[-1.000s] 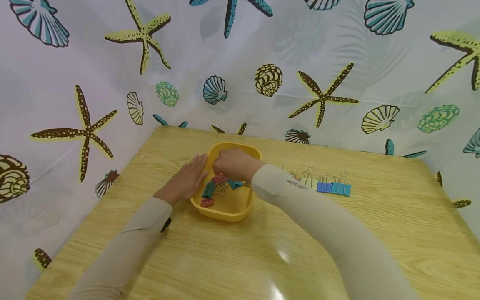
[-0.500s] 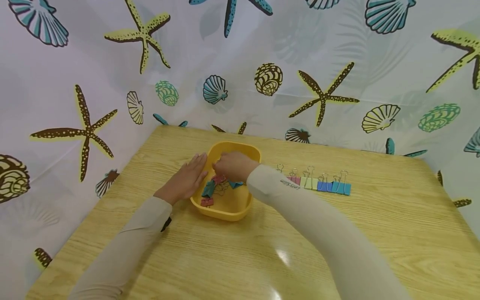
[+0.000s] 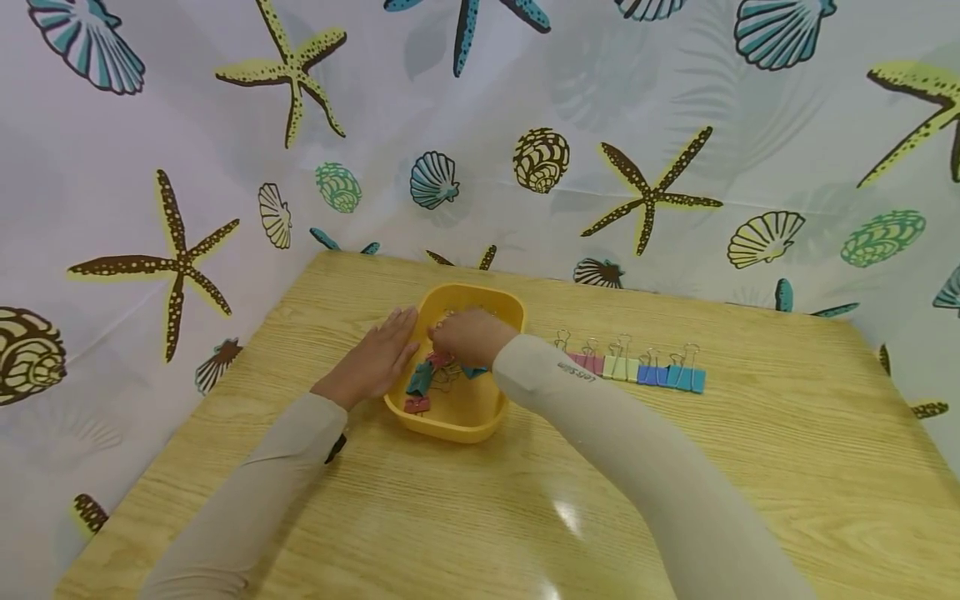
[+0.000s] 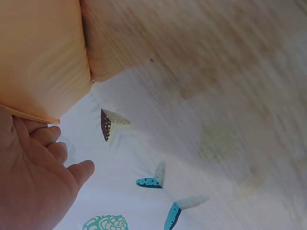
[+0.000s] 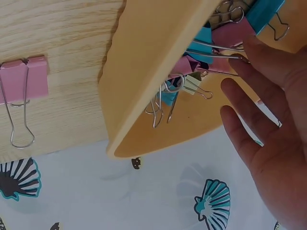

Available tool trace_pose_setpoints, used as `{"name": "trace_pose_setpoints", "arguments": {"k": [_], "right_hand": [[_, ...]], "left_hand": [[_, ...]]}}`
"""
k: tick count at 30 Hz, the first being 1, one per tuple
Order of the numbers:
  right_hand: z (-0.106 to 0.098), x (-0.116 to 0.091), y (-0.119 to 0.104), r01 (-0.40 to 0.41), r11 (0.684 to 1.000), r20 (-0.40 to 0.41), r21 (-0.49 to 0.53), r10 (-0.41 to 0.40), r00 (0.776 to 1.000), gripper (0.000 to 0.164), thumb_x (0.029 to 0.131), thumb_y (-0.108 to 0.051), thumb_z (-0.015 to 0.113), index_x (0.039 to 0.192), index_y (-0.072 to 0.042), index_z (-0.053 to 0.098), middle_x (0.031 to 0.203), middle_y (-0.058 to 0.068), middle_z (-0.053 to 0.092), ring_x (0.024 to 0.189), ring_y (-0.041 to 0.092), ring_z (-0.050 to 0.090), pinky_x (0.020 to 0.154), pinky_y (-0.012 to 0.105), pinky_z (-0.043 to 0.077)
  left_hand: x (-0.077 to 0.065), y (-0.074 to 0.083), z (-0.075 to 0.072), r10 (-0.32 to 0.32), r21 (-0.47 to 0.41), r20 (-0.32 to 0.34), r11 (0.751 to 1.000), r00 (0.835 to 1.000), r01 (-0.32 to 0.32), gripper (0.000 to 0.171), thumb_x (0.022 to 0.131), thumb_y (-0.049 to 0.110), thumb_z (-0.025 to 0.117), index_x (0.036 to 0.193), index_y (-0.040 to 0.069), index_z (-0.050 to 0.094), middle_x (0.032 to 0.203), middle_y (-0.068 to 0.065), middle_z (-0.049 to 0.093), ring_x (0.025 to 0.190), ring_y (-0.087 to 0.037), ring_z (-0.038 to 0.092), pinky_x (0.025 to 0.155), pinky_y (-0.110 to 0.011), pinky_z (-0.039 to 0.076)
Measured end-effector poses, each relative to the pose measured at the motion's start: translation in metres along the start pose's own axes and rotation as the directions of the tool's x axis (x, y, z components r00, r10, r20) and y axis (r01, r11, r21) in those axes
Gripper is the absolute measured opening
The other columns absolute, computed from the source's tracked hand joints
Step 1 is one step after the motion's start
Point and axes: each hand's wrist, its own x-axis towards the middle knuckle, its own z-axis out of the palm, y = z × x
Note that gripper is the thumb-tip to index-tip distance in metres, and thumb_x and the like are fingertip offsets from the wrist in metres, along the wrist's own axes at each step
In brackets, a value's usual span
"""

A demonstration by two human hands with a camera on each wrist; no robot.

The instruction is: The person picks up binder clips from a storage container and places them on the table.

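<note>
My left hand (image 3: 375, 358) lies with straight fingers along the left wall of a yellow plastic bin (image 3: 450, 432); its fingertips come up at the rim in the left wrist view. My right hand (image 3: 474, 335) reaches down inside the bin. In the right wrist view its thumb and forefinger pinch the wire handle of a blue binder clip (image 5: 202, 44), among pink and teal clips. The other fingers are spread. Lower in the bin lie a teal binder clip (image 3: 420, 379) and a pink binder clip (image 3: 417, 405). Part of the pile is hidden under the right hand.
Right of the bin stands a row of binder clips, handles up: pink (image 3: 588, 364), pale yellow (image 3: 621, 368), blue (image 3: 652, 375) and teal (image 3: 686, 379). The wooden table (image 3: 360, 517) ends at a shell-print cloth (image 3: 495, 225) behind.
My right hand has shifted slightly toward me inside the bin, and wire handles now show beyond it. The right sleeve uncovers more of the clip row. My left hand stays against the bin.
</note>
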Motion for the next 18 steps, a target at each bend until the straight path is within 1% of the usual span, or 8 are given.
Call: {"name": "trace_pose_setpoints", "arguments": {"k": [4, 8, 11, 14, 16, 18], "right_hand": [[0.0038, 0.0014, 0.0006, 0.004, 1.0, -0.014, 0.015, -0.003, 1.0, 0.025, 0.1, -0.018, 0.052, 0.12, -0.015, 0.068, 0.117, 0.0, 0.067, 0.103, 0.017, 0.064, 0.09, 0.031, 0.052], [0.0052, 0.0009, 0.0011, 0.007, 0.999, -0.015, 0.045, -0.006, 1.0, 0.03, 0.101, -0.018, 0.051, 0.128, -0.012, 0.061, 0.116, 0.002, 0.068, 0.102, 0.019, 0.065, 0.091, 0.032, 0.052], [0.0061, 0.0009, 0.0022, -0.001, 0.997, -0.006, 0.074, 0.001, 1.0, 0.035, 0.102, -0.018, 0.05, 0.135, -0.01, 0.055, 0.115, 0.004, 0.068, 0.104, 0.021, 0.065, 0.092, 0.033, 0.051], [0.0053, -0.0006, 0.0038, -0.005, 0.993, -0.006, 0.117, 0.005, 1.0, 0.037, 0.101, -0.017, 0.051, 0.137, -0.009, 0.052, 0.114, 0.007, 0.068, 0.107, 0.024, 0.064, 0.096, 0.035, 0.049], [0.0052, -0.0018, 0.0052, 0.001, 0.989, -0.013, 0.145, 0.001, 1.0, 0.036, 0.101, -0.016, 0.051, 0.136, -0.01, 0.053, 0.112, 0.007, 0.069, 0.107, 0.024, 0.063, 0.098, 0.035, 0.048], [0.0044, -0.004, 0.0067, 0.005, 0.983, -0.018, 0.182, -0.001, 1.0, 0.033, 0.102, -0.016, 0.049, 0.134, -0.011, 0.055, 0.111, 0.006, 0.069, 0.11, 0.025, 0.062, 0.101, 0.037, 0.045]], "left_hand": [[-0.0001, 0.0007, -0.0004, 0.006, -0.001, -0.008, 1.0, 1.0, -0.006, 0.058, 0.107, 0.033, 0.024, 0.154, 0.002, 0.008, 0.16, -0.014, 0.011, 0.147, -0.032, 0.008, 0.114, -0.057, 0.015], [-0.0009, 0.0017, -0.0011, 0.01, -0.007, -0.011, 1.0, 1.0, -0.01, 0.058, 0.107, 0.032, 0.025, 0.154, 0.001, 0.009, 0.16, -0.014, 0.012, 0.147, -0.032, 0.008, 0.114, -0.057, 0.016], [-0.0011, 0.002, -0.0011, 0.009, -0.007, -0.011, 1.0, 1.0, -0.009, 0.058, 0.107, 0.032, 0.025, 0.154, 0.001, 0.009, 0.16, -0.015, 0.012, 0.147, -0.033, 0.008, 0.114, -0.058, 0.017], [-0.0016, 0.0021, -0.0017, 0.005, -0.006, -0.01, 1.0, 1.0, -0.005, 0.058, 0.107, 0.032, 0.026, 0.153, 0.0, 0.009, 0.16, -0.015, 0.012, 0.147, -0.033, 0.008, 0.114, -0.057, 0.017], [-0.0018, 0.0022, -0.0021, 0.003, -0.008, -0.009, 1.0, 1.0, -0.003, 0.058, 0.107, 0.031, 0.026, 0.154, 0.001, 0.009, 0.16, -0.014, 0.011, 0.147, -0.033, 0.008, 0.114, -0.057, 0.016], [-0.0022, 0.0024, -0.0025, 0.002, -0.01, -0.008, 1.0, 1.0, -0.002, 0.058, 0.107, 0.032, 0.026, 0.154, 0.001, 0.009, 0.16, -0.014, 0.011, 0.147, -0.032, 0.008, 0.114, -0.057, 0.016]]}}
